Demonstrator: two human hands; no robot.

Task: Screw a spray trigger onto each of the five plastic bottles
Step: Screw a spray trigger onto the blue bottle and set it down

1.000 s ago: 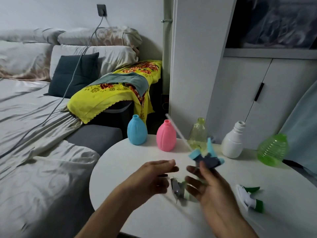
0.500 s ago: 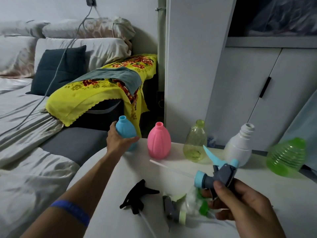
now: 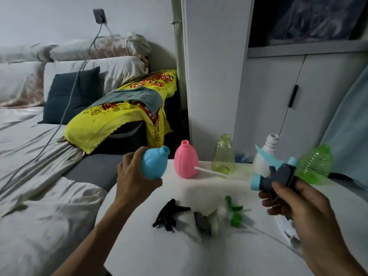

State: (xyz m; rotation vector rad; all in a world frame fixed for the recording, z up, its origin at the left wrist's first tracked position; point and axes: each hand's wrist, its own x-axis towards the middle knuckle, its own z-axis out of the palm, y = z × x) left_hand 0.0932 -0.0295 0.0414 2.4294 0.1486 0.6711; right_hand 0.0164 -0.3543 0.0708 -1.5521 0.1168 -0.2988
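My left hand [image 3: 133, 177] grips the blue bottle [image 3: 154, 163], lifted off the table and tilted with its neck to the right. My right hand [image 3: 294, 202] holds a grey and blue spray trigger [image 3: 275, 176] whose white dip tube [image 3: 209, 171] points left toward the pink bottle [image 3: 186, 160]. A clear yellow bottle [image 3: 223, 155], a white bottle [image 3: 267, 154] and a green ribbed bottle [image 3: 316, 165] stand along the back of the white round table [image 3: 159, 253]. A black trigger [image 3: 169, 215], a grey and pale green trigger [image 3: 206, 223] and a green trigger [image 3: 235, 213] lie on the table.
Under my right hand a white trigger [image 3: 288, 230] is partly hidden. A bed with grey sheets [image 3: 39, 166] lies left of the table, with a yellow floral cloth [image 3: 119, 116] over a dark box. White cabinet doors [image 3: 278, 106] stand behind the table.
My left hand has lifted the blue bottle off the table and brought it nearer, tilting it. My right hand with the grey and blue trigger stays at the right, slightly higher.
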